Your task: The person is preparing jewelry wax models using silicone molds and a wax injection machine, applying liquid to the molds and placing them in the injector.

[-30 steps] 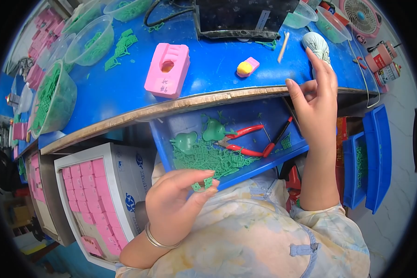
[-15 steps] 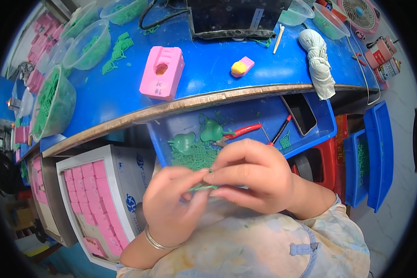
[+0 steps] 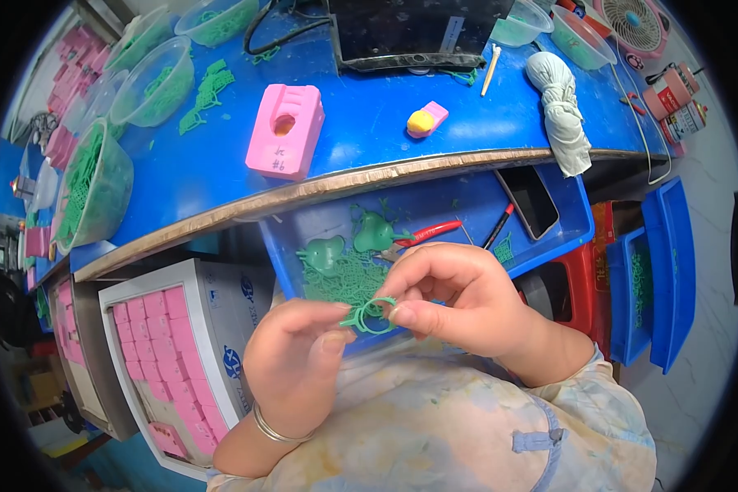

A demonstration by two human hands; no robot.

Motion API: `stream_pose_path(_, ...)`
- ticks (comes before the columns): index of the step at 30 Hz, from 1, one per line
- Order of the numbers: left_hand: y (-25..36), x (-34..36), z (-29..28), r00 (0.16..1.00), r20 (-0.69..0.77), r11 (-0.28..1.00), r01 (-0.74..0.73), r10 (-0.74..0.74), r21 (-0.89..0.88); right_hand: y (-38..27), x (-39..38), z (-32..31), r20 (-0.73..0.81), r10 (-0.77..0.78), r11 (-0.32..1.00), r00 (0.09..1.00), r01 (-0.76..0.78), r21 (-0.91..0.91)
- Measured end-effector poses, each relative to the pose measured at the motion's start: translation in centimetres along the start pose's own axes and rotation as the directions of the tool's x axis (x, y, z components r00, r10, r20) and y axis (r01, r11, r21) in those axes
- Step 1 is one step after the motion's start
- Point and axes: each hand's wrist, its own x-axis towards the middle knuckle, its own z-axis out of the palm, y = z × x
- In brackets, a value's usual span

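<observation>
My right hand (image 3: pixel 459 303) pinches a curled green wax piece (image 3: pixel 375 315) between thumb and fingertips. My left hand (image 3: pixel 299 353) is just left of it, thumb and index apart, close to the piece's left end; whether they touch it I cannot tell. Below both sits the blue tray (image 3: pixel 566 205), holding green mesh scraps (image 3: pixel 340 279), two smooth green lumps (image 3: pixel 375 231), red-handled cutters (image 3: pixel 430 229), a thin red-and-black tool (image 3: pixel 496 230) and a dark phone (image 3: pixel 529 201).
On the blue bench (image 3: pixel 197 164) are a pink block (image 3: pixel 287 123), a small pink-and-yellow piece (image 3: pixel 426 120), a stick (image 3: pixel 491 70), a cloth bundle (image 3: pixel 562 111), tubs (image 3: pixel 94 184) and a dark machine (image 3: pixel 410 29). Pink blocks (image 3: pixel 164 344) fill a crate below; blue bins (image 3: pixel 668 271) stand right.
My right hand came down from the bench edge to the green piece. Since the middle frame my hands have parted slightly, showing the curled piece in my right fingers as my left fingers loosened.
</observation>
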Motion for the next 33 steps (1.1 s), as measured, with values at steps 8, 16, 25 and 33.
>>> stream_pose_path(8,-0.4,0.5,-0.4,0.999,0.028,0.987,0.038,-0.034,-0.159,0.8,0.5,-0.2,0.008,-0.073,0.996,0.997,0.073,-0.043)
stream_pose_path(16,0.7,3.2,-2.9,0.970,-0.097,0.893,-0.163,0.222,0.419,-1.2,2.7,-2.5,0.015,-0.651,0.336,0.759,0.306,-0.891)
stream_pose_path(25,6.5,16.9,-12.0,0.877,-0.024,0.354,-0.169,0.480,0.920,-3.4,6.8,-5.5,0.058,-0.625,-0.039,0.778,0.043,-0.998)
stream_pose_path(33,6.8,26.4,-16.1,0.908,0.008,0.066,-0.040,0.419,0.997,-3.7,7.2,-5.3,0.066,-0.645,0.043,0.761,0.123,-0.991)
